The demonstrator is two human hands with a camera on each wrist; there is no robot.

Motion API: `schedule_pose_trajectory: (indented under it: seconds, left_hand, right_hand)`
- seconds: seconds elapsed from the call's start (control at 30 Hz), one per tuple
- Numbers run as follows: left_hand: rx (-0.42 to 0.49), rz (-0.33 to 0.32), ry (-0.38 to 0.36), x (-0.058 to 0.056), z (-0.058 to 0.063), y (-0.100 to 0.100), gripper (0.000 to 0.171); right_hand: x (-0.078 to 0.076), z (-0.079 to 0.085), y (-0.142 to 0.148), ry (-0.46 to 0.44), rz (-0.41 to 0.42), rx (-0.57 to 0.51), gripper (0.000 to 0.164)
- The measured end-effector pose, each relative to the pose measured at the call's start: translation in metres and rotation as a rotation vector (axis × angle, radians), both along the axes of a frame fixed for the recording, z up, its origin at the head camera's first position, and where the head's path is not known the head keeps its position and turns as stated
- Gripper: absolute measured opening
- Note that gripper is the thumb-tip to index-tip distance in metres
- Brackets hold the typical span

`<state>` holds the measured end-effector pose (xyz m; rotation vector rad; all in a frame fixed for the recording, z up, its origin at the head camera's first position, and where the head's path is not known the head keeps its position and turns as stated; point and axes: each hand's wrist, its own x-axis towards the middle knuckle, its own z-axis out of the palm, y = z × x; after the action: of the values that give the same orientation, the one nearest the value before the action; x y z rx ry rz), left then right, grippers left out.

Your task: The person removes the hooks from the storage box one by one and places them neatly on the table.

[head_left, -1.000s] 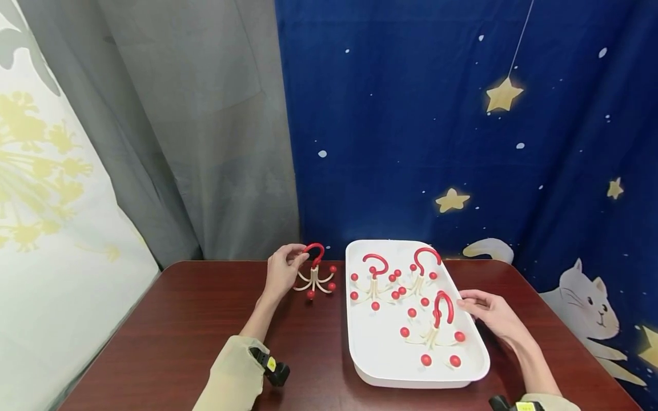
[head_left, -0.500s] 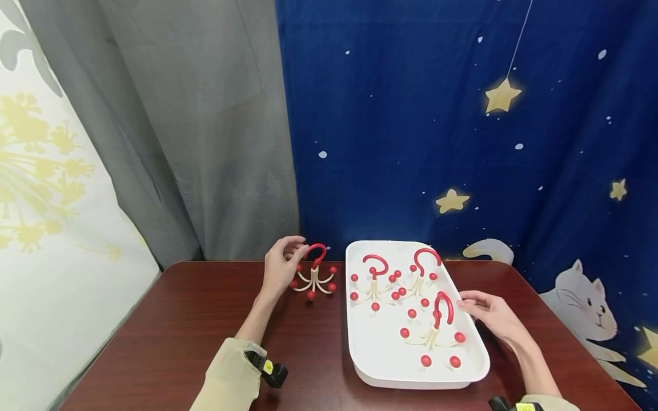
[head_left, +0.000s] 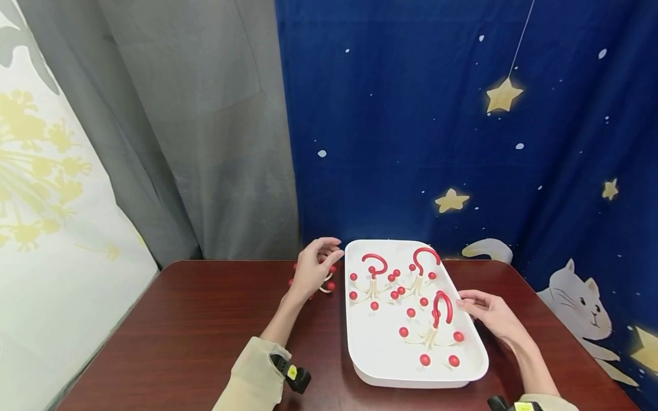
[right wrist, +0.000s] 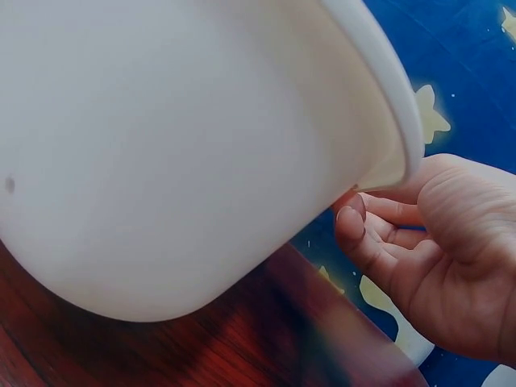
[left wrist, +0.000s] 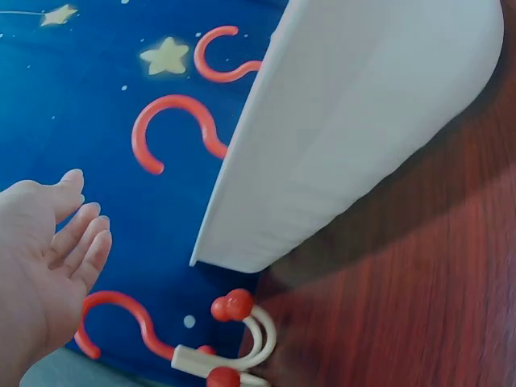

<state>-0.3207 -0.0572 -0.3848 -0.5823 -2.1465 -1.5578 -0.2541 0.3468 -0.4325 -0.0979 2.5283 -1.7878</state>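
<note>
My left hand [head_left: 310,271] hangs above the table with relaxed fingers and holds nothing; its fingertips are close to the tray's far left rim. Behind it stands a rotating-style hanger with a red hook [left wrist: 143,318] and cream arms tipped with red balls, mostly hidden by the hand in the head view. On the right, my right hand [head_left: 490,314] grips the rim of the white tray [head_left: 377,357] between thumb and fingers. Three similar hangers stand in the tray: one at back left [head_left: 373,285], one at back right [head_left: 418,282], one nearer the front [head_left: 430,337].
The brown table [head_left: 205,342] carries the tray at its right half. A grey curtain [head_left: 205,142] and a blue star-patterned curtain [head_left: 385,142] hang right behind the table's back edge. A pale patterned cloth [head_left: 61,257] hangs at the left.
My left hand has let go of the red hook and moved right, in front of that hanger toward the tray. My right hand stays at the tray's rim.
</note>
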Motion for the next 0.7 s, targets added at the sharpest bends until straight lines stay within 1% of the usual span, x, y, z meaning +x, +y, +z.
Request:
schedule_pose_trajectory:
  seconds: [0.2, 0.43, 0.57, 0.7]
  left_hand:
    - [-0.084, -0.046, -0.008, -0.001, -0.008, 0.023, 0.024]
    - [-0.148, -0.07, -0.057, -0.003, -0.013, 0.04, 0.03]
    - [-0.164, -0.071, -0.067, -0.006, -0.016, 0.045, 0.03]
    - [-0.16, -0.067, -0.04, -0.008, -0.019, 0.05, 0.027]
  right_hand:
    - [0.0, -0.001, 0.001, 0.012, 0.013, -0.006, 0.046]
    - [0.001, -0.002, 0.001, 0.015, 0.013, -0.019, 0.044]
    - [0.0, -0.001, 0.001, 0.013, 0.01, -0.016, 0.045]
    - [0.0, -0.001, 0.001, 0.007, 0.012, -0.007, 0.048]
